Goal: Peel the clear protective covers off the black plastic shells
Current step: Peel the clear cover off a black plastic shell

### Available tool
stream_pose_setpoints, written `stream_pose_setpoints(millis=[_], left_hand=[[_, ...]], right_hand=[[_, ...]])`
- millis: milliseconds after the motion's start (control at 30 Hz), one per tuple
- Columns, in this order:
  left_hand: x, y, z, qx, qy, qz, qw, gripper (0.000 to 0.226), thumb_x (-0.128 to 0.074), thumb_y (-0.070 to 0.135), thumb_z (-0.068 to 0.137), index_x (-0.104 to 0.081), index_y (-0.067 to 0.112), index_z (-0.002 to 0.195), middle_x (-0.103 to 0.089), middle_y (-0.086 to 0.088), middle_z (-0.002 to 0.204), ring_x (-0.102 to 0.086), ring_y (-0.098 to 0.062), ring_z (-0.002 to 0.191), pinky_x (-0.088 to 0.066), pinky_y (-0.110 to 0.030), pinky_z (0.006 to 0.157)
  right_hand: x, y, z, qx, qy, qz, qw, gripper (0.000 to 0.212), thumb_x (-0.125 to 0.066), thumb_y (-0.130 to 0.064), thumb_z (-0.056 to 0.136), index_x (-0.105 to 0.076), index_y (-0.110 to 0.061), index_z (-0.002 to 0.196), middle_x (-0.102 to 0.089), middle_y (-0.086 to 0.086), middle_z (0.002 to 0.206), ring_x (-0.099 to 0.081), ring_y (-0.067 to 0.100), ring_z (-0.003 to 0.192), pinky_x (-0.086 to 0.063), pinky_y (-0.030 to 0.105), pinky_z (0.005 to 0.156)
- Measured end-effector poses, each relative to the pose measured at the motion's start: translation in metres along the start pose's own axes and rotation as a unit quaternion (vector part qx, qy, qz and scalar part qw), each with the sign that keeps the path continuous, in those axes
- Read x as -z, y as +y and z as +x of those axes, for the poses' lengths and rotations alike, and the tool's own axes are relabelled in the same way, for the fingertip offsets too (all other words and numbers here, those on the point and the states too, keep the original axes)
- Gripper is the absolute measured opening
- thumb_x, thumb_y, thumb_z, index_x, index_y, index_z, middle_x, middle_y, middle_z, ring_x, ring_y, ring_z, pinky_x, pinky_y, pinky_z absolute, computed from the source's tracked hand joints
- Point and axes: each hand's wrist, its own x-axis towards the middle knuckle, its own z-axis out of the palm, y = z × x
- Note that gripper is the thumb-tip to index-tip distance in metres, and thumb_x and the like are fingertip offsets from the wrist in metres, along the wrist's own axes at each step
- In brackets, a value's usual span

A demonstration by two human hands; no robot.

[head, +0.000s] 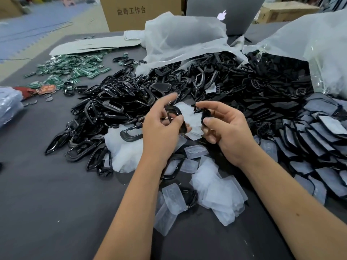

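Observation:
My left hand (159, 126) grips a glossy black shell frame (177, 114) between thumb and fingers, its index finger lifted. My right hand (225, 126) pinches another black shell piece (204, 117) between thumb and fingers. Both are held close together above the dark table, over crumpled clear covers (189, 117). Behind them spreads a big heap of black plastic shells (169, 85). Peeled clear covers (216, 196) lie scattered under my forearms. To the right, still-covered shells (323, 137) lie stacked in overlapping rows.
Green circuit boards (73, 68) are piled at the far left. White plastic bags (180, 40) sit behind the heaps, one (319, 44) at the right. A laptop (225, 14) and a cardboard box (131, 12) stand at the back. The dark table (47, 194) extends to my left.

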Motion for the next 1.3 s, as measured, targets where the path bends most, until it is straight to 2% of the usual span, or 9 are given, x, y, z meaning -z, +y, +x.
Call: stream_pose_setpoints(millis=[100,200,367,500,633,767,1000,1133,1300], left_hand=[[-0.005,-0.001,0.005,-0.028,0.024,0.031,0.999,0.022,-0.074,0.003,0.088,-0.075,0.022,0.099,-0.074,-0.005,0.083,-0.075,-0.026,0.074,-0.063,-0.048,0.075],[-0.008,-0.002,0.006,-0.007,0.039,0.021,0.999,0.009,-0.078,0.006,0.089,-0.074,0.014,0.090,-0.075,-0.004,0.073,-0.075,-0.022,0.059,-0.064,-0.041,0.062],[-0.010,-0.005,0.009,0.052,0.063,-0.025,0.996,0.012,-0.067,0.005,0.096,-0.075,0.011,0.089,-0.076,-0.007,0.077,-0.076,-0.025,0.061,-0.065,-0.047,0.073],[-0.012,-0.007,0.010,0.079,0.066,-0.055,0.993,0.021,-0.057,0.002,0.099,-0.076,0.010,0.095,-0.076,-0.011,0.088,-0.078,-0.024,0.067,-0.065,-0.049,0.079],[-0.014,-0.003,0.008,0.073,0.032,-0.071,0.994,0.021,-0.056,0.000,0.100,-0.076,0.006,0.097,-0.075,-0.016,0.092,-0.078,-0.027,0.068,-0.066,-0.041,0.074],[-0.015,-0.003,0.007,0.050,-0.003,-0.061,0.997,0.022,-0.056,-0.001,0.100,-0.076,0.007,0.097,-0.076,-0.015,0.092,-0.077,-0.028,0.065,-0.062,-0.028,0.064],[-0.014,-0.006,0.007,0.025,-0.022,-0.036,0.999,0.014,-0.079,-0.001,0.086,-0.074,0.010,0.092,-0.075,-0.012,0.087,-0.076,-0.028,0.062,-0.065,-0.037,0.066],[-0.011,-0.004,0.009,0.046,-0.036,-0.077,0.995,0.017,-0.076,-0.008,0.086,-0.071,0.008,0.088,-0.075,-0.016,0.082,-0.074,-0.027,0.061,-0.063,-0.034,0.065],[-0.006,-0.002,0.009,0.067,-0.072,-0.151,0.984,0.014,-0.072,-0.011,0.088,-0.069,0.003,0.087,-0.074,-0.013,0.077,-0.072,-0.024,0.063,-0.061,-0.028,0.065]], right_hand=[[0.000,0.000,-0.001,0.027,0.049,-0.017,0.998,0.026,-0.067,0.000,0.090,-0.077,-0.014,0.109,-0.065,0.002,0.082,-0.071,0.025,0.069,-0.053,0.024,0.052],[-0.002,0.001,-0.002,0.068,0.109,-0.046,0.991,0.015,-0.072,-0.003,0.093,-0.077,-0.013,0.102,-0.069,0.003,0.078,-0.075,0.024,0.071,-0.054,0.026,0.049],[-0.006,0.004,0.000,0.102,0.170,-0.098,0.975,0.007,-0.079,-0.010,0.090,-0.073,-0.012,0.094,-0.075,0.005,0.075,-0.074,0.019,0.064,-0.049,0.022,0.046],[-0.007,0.005,0.000,0.115,0.163,-0.131,0.971,0.006,-0.082,-0.011,0.088,-0.077,-0.015,0.086,-0.076,0.003,0.077,-0.073,0.018,0.068,-0.053,0.022,0.052],[-0.009,0.005,-0.001,0.090,0.156,-0.122,0.976,0.005,-0.084,-0.012,0.087,-0.080,-0.015,0.084,-0.074,0.004,0.072,-0.068,0.019,0.060,-0.058,0.030,0.055],[-0.010,0.006,-0.001,0.075,0.155,-0.146,0.974,0.005,-0.084,-0.013,0.087,-0.080,-0.015,0.084,-0.075,0.004,0.070,-0.069,0.016,0.057,-0.057,0.028,0.054],[-0.009,0.009,0.001,0.081,0.181,-0.212,0.957,0.015,-0.090,-0.024,0.080,-0.076,-0.018,0.079,-0.074,0.002,0.067,-0.069,0.020,0.051,-0.055,0.031,0.048],[-0.005,0.011,0.003,0.086,0.187,-0.255,0.945,0.028,-0.090,-0.034,0.077,-0.068,-0.022,0.089,-0.071,0.000,0.070,-0.068,0.021,0.059,-0.057,0.039,0.055],[-0.002,0.007,0.004,0.016,0.089,-0.128,0.988,0.014,-0.084,-0.019,0.086,-0.073,-0.012,0.091,-0.073,0.005,0.069,-0.068,0.019,0.055,-0.052,0.027,0.046]])
